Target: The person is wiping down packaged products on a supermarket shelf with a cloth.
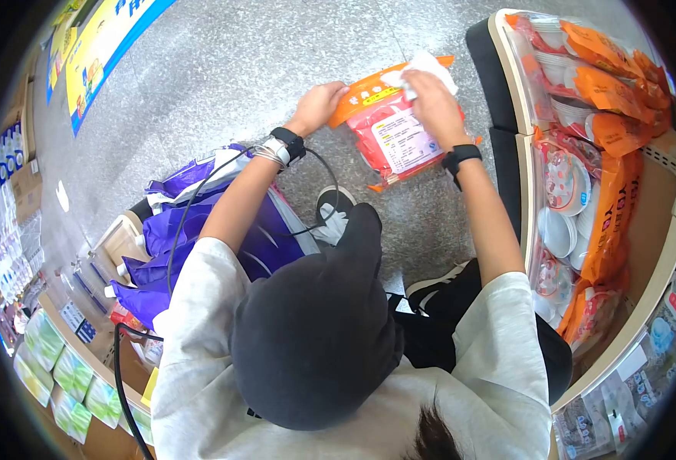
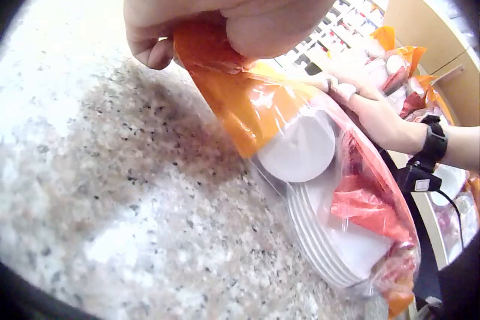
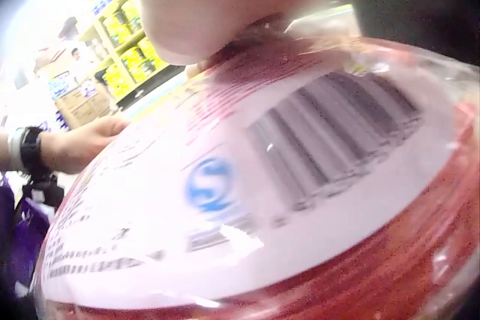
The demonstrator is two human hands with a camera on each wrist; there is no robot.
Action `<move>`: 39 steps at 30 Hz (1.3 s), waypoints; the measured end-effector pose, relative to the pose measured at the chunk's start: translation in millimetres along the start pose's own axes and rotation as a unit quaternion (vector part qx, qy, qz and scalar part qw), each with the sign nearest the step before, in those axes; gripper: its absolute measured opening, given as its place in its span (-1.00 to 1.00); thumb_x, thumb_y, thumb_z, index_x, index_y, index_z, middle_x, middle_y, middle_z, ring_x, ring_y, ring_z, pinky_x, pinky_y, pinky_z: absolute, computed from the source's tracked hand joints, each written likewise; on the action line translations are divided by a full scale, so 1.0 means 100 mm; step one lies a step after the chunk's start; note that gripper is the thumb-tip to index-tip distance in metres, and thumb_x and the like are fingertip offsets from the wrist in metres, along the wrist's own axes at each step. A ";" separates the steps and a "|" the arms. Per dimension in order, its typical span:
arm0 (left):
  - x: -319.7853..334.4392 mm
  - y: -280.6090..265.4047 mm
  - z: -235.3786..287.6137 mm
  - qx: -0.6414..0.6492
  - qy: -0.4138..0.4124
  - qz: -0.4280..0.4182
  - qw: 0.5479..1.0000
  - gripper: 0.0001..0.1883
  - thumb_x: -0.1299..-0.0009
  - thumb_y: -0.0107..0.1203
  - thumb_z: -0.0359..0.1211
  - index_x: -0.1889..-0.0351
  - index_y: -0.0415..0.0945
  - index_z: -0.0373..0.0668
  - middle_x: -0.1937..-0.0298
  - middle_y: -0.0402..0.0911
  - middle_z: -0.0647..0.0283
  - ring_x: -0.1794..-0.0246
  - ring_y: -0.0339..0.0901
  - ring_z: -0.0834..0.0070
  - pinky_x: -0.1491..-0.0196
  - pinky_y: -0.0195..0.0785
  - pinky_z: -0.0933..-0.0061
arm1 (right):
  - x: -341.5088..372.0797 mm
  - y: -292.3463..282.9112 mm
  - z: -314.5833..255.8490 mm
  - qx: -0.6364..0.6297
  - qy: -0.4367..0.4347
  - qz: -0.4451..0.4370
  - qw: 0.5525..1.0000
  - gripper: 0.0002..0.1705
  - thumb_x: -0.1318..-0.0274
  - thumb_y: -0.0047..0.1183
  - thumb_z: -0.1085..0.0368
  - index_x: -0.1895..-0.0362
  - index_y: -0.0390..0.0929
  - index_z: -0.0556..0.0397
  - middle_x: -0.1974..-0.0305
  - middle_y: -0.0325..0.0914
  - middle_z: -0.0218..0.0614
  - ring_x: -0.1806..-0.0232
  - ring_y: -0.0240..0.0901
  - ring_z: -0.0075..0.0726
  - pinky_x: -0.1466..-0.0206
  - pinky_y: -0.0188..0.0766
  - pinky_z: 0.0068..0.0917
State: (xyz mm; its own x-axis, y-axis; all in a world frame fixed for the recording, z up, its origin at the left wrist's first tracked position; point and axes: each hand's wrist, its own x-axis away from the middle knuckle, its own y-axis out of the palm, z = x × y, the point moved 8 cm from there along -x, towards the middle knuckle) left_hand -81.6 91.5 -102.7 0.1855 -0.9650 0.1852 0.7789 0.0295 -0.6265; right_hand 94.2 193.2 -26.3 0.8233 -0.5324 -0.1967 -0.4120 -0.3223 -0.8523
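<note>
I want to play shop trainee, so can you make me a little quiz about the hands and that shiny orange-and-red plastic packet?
1. Pick one. What does the right hand hold against the shiny orange-and-red plastic packet?
A) a yellow sponge
B) a crumpled, soft white sheet
C) a wooden brush

2. True or false? The left hand is gripping the packet's orange top.

3. Fill the gap. The packet's white, rectangular printed label has a round blue logo and a black striped ____.

Key: 1. B; 2. True; 3. barcode.
</note>
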 end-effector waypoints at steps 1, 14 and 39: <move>0.00 0.00 0.00 -0.007 -0.001 -0.002 1.000 -0.68 -0.50 -0.10 -0.17 0.22 0.54 -0.23 0.38 0.58 -0.10 0.32 0.55 -0.06 0.26 0.38 0.11 | 0.01 -0.09 0.13 0.004 0.032 -0.001 0.999 -0.52 0.13 -0.11 0.57 0.01 0.49 0.15 -0.04 0.51 -0.08 -0.16 0.38 -0.05 -0.29 0.26 -0.20; -0.03 0.08 -0.11 -0.003 -0.047 0.005 0.999 -0.65 -0.48 -0.09 -0.11 0.25 0.59 -0.17 0.39 0.60 -0.04 0.33 0.57 -0.01 0.26 0.40 0.10 | 0.28 -0.13 0.23 -0.052 0.164 0.045 0.984 -0.40 0.05 -0.22 0.61 -0.18 0.38 0.15 -0.26 0.32 0.00 -0.31 0.23 0.10 -0.35 0.20 -0.20; -0.08 0.00 1.14 0.363 -0.113 -0.171 0.909 -0.64 -0.48 0.03 -0.20 0.03 0.59 -0.34 0.22 0.67 0.26 0.30 0.55 0.69 0.24 0.42 0.65 | 0.59 -0.56 -1.23 -0.033 0.217 0.209 0.953 -0.30 0.05 0.25 0.25 -0.22 0.31 0.08 -0.17 0.18 0.03 -0.15 0.22 0.17 -0.18 0.19 -0.01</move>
State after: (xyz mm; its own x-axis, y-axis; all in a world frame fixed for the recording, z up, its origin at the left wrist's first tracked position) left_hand -14.4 129.1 -18.0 -0.0871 -0.8747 0.4768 0.9891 -0.0190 0.1459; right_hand 117.8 83.0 69.4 0.3488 -0.8944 -0.2801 -0.7034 -0.0524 -0.7088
